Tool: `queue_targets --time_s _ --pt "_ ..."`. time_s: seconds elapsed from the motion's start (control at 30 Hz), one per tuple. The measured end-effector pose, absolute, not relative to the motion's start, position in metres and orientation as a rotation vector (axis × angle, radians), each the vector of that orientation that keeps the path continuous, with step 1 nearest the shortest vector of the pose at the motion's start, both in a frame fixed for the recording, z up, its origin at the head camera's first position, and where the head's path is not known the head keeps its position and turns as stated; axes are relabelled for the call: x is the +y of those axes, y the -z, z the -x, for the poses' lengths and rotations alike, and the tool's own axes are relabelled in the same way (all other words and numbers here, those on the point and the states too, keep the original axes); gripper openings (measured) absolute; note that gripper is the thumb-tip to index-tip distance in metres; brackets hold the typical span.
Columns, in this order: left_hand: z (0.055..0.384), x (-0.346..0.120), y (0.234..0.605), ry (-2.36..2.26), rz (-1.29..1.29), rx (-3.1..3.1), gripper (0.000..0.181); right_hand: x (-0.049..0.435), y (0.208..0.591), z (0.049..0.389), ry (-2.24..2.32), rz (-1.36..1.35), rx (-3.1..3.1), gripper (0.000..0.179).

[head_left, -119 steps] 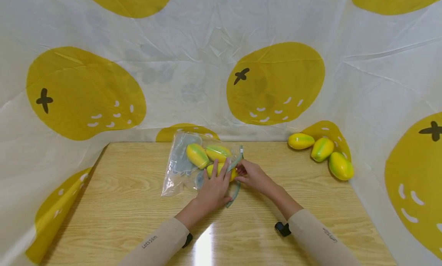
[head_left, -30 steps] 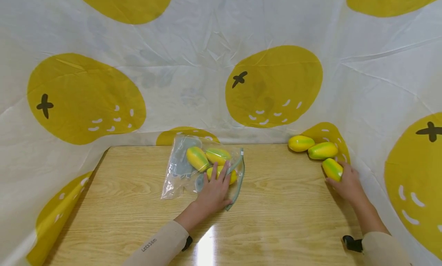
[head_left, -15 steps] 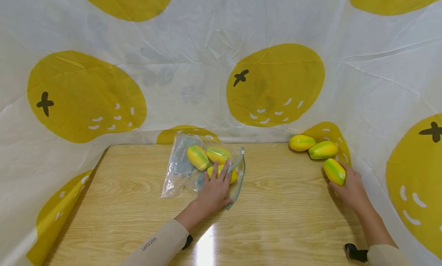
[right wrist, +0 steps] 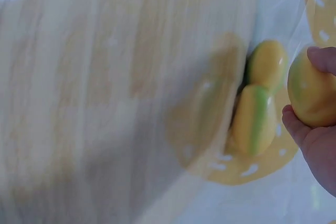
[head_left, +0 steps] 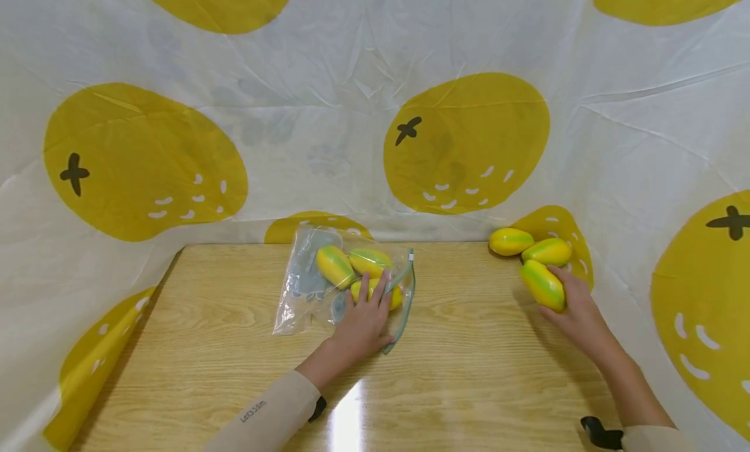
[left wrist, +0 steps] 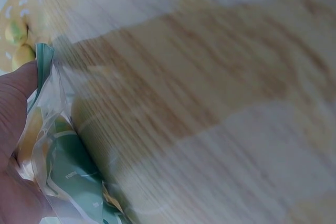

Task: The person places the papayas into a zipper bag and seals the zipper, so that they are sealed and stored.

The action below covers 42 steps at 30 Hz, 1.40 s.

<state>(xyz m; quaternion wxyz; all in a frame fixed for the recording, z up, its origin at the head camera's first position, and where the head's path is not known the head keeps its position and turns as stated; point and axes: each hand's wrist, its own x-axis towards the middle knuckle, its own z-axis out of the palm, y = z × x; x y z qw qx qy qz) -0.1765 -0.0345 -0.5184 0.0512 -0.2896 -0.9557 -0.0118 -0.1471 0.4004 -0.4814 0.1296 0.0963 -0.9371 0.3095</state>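
Left hand [left wrist: 8, 135] against a clear, green-edged bag [left wrist: 73, 166] with yellow fruit [left wrist: 31, 135] inside, two more fruits [left wrist: 17, 32] beyond.

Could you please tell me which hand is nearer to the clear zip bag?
Left: the left hand rests on the clear zip bag; the right hand is off to its right, holding a yellow-green fruit.

Bag [head_left: 308, 273] on surface [head_left: 457, 348], 3 fruits [head_left: 336, 267] inside, 2 loose fruits [head_left: 548, 251] at back right, held fruit [head_left: 543, 285] before them
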Motion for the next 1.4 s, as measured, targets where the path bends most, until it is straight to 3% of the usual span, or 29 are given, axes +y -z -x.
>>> queue_targets --time_s 0.3,0.77,1.4 --pt "0.178 -0.035 0.519 0.031 0.881 -2.908 0.104 0.357 0.479 0.159 -0.910 -0.462 -2.731 0.090" --pt "0.177 -0.036 0.518 0.010 0.878 -2.882 0.105 0.296 0.477 0.183 -1.104 -0.488 -2.977 0.082" --pt "0.175 -0.034 0.515 -0.044 0.862 -2.873 0.108 0.258 0.476 0.208 -1.015 -0.813 -3.037 0.078"
